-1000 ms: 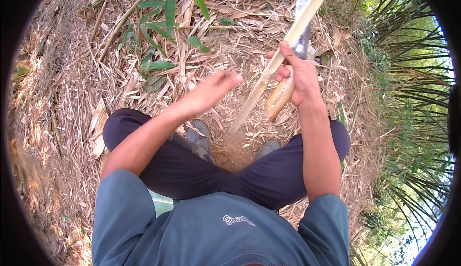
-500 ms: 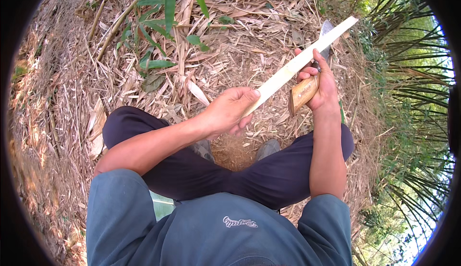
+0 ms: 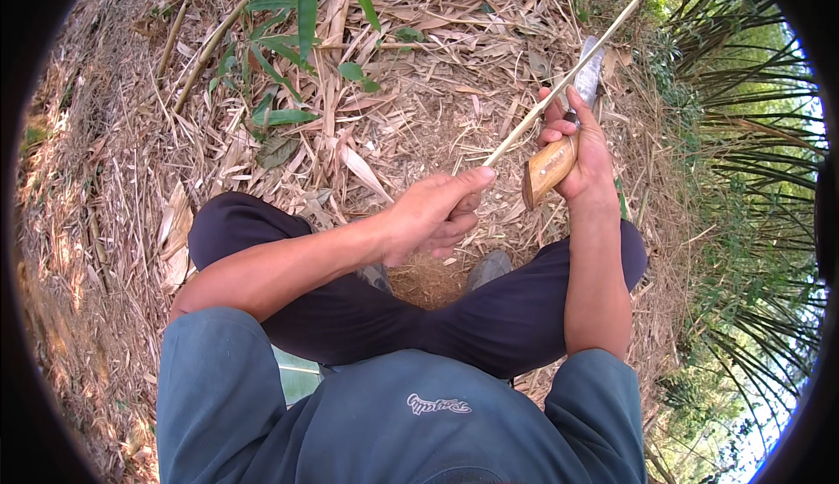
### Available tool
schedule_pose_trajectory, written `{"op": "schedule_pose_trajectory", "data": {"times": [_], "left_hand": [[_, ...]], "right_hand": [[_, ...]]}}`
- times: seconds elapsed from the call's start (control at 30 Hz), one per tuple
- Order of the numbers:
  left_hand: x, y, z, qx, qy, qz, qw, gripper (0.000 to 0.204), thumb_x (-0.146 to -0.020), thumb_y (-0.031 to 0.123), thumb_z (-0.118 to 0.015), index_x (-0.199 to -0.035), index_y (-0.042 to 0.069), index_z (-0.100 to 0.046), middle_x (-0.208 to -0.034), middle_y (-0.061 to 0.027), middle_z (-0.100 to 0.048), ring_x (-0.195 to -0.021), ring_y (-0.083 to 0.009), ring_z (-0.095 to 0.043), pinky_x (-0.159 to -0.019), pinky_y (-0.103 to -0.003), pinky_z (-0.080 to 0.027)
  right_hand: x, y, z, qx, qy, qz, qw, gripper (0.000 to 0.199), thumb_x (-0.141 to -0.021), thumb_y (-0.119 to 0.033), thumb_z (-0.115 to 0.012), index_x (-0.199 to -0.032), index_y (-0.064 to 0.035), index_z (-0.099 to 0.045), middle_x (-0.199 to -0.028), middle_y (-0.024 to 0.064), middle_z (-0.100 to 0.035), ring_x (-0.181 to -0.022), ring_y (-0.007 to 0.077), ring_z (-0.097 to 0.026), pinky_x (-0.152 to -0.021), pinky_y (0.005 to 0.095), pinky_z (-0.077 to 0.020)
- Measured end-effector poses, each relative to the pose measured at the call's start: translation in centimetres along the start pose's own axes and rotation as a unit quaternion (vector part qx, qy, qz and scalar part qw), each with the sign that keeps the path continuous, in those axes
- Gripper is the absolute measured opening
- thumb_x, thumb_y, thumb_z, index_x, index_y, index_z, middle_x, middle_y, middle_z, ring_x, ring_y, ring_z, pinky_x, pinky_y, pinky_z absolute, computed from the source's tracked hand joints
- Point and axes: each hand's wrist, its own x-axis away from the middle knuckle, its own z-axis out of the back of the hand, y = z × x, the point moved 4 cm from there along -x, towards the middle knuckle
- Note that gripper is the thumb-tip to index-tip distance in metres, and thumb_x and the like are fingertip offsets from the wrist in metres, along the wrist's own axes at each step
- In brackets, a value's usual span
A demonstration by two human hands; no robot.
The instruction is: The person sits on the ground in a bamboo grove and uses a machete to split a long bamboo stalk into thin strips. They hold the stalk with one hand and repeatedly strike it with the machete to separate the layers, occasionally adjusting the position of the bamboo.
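Note:
My left hand [image 3: 434, 213] is closed around the near end of a pale bamboo strip [image 3: 520, 132], thumb lying on top. The strip slants up to the far right and shows its narrow edge. In my right hand [image 3: 585, 153] is a knife, its thick wooden handle [image 3: 551, 169] lying across the palm and its butt toward me. The metal blade [image 3: 587, 77] points away, right of the strip. The thumb and fingertips of that hand are beside the strip's middle; whether they touch it I cannot tell.
Dry leaf litter [image 3: 419, 99] covers the ground ahead. A green leafy sprig [image 3: 284, 55] and thin brown stems [image 3: 210, 42] stand at the far left. Leafy green plants [image 3: 743, 178] line the right side. My bent knees [image 3: 253, 226] frame my shoes [image 3: 489, 270].
The bamboo strip has turned from its broad face to its narrow edge. My left hand has rolled and shifted slightly right; the knife has barely moved, and more of its blade shows.

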Motion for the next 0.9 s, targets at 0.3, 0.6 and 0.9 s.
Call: {"op": "schedule_pose_trajectory", "data": {"times": [0.3, 0.6, 0.9], "left_hand": [[0.1, 0.4, -0.1, 0.07, -0.039, 0.004, 0.997, 0.043, -0.104, 0.047, -0.049, -0.074, 0.017, -0.039, -0.049, 0.0064, -0.032, -0.035, -0.0055, -0.028, -0.039, -0.023, -0.031], [7.1, 11.9, 5.4, -0.401, 0.25, -0.274, 0.838, 0.028, -0.101, 0.034, -0.062, -0.105, 0.005, -0.062, -0.066, 0.0089, -0.043, -0.054, -0.0017, -0.042, -0.044, -0.023, -0.037], [13.9, 4.4, 17.2, -0.175, 0.498, -0.312, 0.79, 0.021, -0.099, 0.027, -0.065, -0.095, 0.01, -0.053, -0.063, 0.0088, -0.036, -0.05, -0.0025, -0.032, -0.042, -0.023, -0.024]], "right_hand": [[1.3, -0.5, -0.5, 0.133, 0.042, 0.047, 0.989, 0.034, -0.096, -0.014, -0.062, -0.122, 0.0047, -0.049, -0.117, 0.0208, -0.066, -0.056, 0.006, -0.048, -0.05, 0.0245, -0.0468], [1.5, 0.2, -2.8, 0.534, 0.111, 0.35, 0.762, 0.017, -0.087, -0.015, -0.063, -0.091, 0.0007, -0.068, -0.069, 0.008, -0.071, -0.052, 0.0086, -0.054, -0.052, 0.0249, -0.0434], [-1.3, 8.1, -4.5, 0.749, 0.029, 0.367, 0.55, 0.028, -0.078, -0.037, -0.072, -0.072, -0.0099, -0.07, -0.053, 0.0062, -0.059, -0.047, 0.024, -0.056, -0.052, 0.0386, -0.0439]]}}
